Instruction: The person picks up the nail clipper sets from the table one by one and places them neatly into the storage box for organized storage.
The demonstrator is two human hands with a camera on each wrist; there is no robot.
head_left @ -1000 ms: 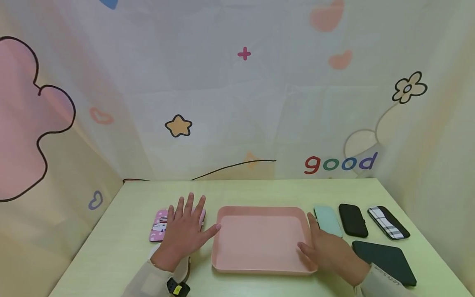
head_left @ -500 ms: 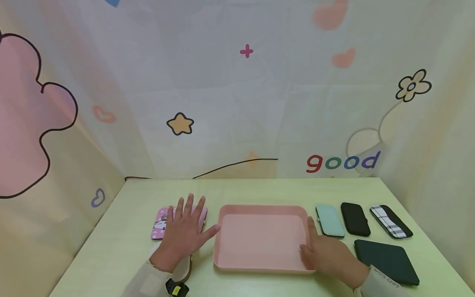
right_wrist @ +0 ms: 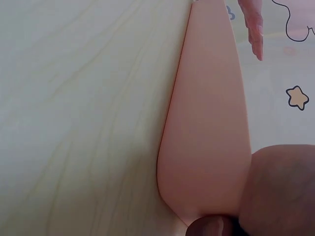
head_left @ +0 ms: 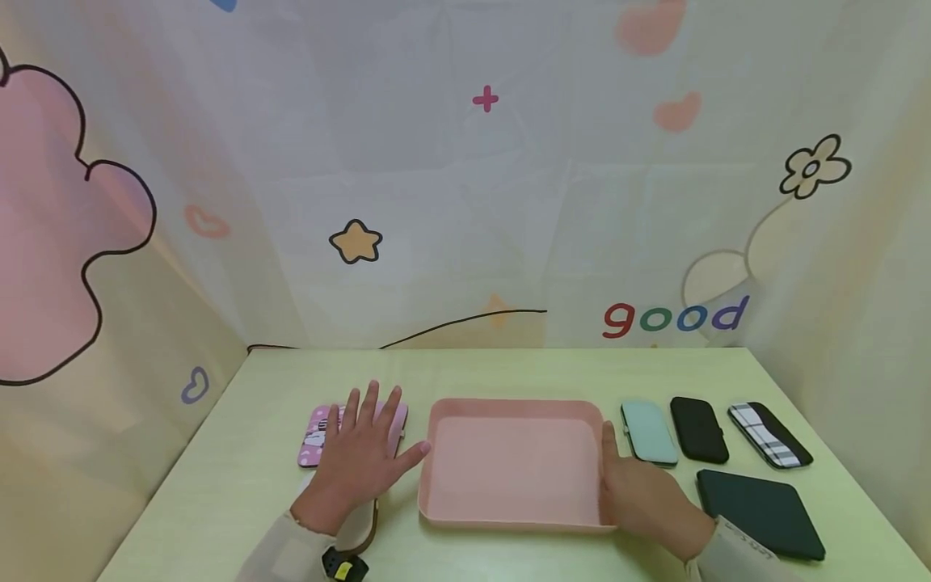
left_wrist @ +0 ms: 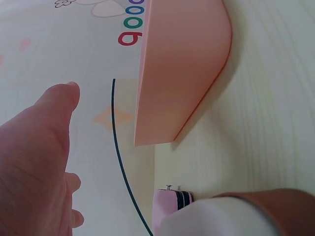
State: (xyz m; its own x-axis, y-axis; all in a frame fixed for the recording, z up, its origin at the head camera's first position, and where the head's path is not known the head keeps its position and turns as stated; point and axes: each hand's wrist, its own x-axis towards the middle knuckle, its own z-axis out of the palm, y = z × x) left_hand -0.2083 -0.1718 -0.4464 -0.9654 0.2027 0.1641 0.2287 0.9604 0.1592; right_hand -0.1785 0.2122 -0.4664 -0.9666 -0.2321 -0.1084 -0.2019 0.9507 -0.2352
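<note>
A shallow pink rectangular tray [head_left: 512,465] lies flat on the table. At its right side my right hand [head_left: 643,497] grips the wall, index finger along the rim; in the right wrist view a fingertip [right_wrist: 212,226] touches the outer wall. My left hand [head_left: 360,457] is spread, palm down, left of the tray, thumb tip close to its rim. Beneath it show a pink patterned wallet-like case [head_left: 313,436] with a small metal clasp and, partly hidden by the wrist, a cream item with a brown edge [head_left: 358,529].
Right of the tray lie a mint case [head_left: 650,433], a black case [head_left: 699,430] and a black case with a plaid panel [head_left: 769,435]. A larger dark green flat case [head_left: 760,513] lies nearer, by the right sleeve. A printed curtain [head_left: 465,202] hangs behind the table.
My right hand has closed in on the tray's right wall, and its thumb has moved out of plain sight. The left hand stays spread in place. The head view has shifted slightly.
</note>
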